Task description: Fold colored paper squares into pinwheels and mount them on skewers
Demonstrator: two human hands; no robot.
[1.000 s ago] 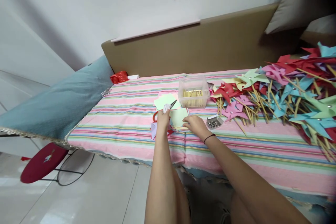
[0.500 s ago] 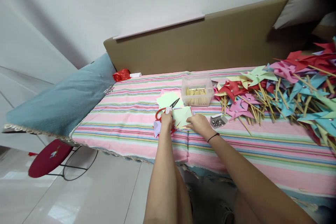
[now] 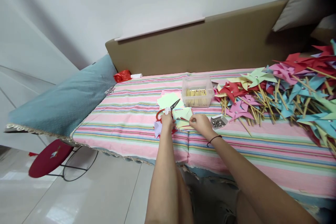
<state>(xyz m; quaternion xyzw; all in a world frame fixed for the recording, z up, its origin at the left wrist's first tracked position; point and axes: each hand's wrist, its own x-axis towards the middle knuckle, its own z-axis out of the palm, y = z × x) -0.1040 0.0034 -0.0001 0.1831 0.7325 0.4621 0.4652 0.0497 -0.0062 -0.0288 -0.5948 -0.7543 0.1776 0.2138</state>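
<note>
A pale green paper sheet (image 3: pixel 184 113) with cut lines is between my hands, over more pale sheets. My left hand (image 3: pixel 167 119) is closed at the sheet's left edge, its fingertips partly hidden. The fingers of my right hand (image 3: pixel 201 123) pinch a corner flap of the paper on the right. Red-handled scissors (image 3: pixel 175 104) lie just beyond my left hand, blades pointing away to the right; the hand partly covers them. Purple and red paper pieces (image 3: pixel 157 129) are beside my left wrist. More pale green sheets (image 3: pixel 168 100) lie behind the scissors.
A clear plastic box (image 3: pixel 198 99) of short sticks stands behind the paper. To its right are a small tray of metal fasteners (image 3: pixel 218 122) and a heap of finished paper pinwheels (image 3: pixel 283 91). A red plastic bag (image 3: pixel 122 76) lies far left; a red stool (image 3: pixel 51 158) stands below.
My right hand has moved slightly right and the paper flap at its fingers is lifted and bent. The left hand stays in nearly the same place.
</note>
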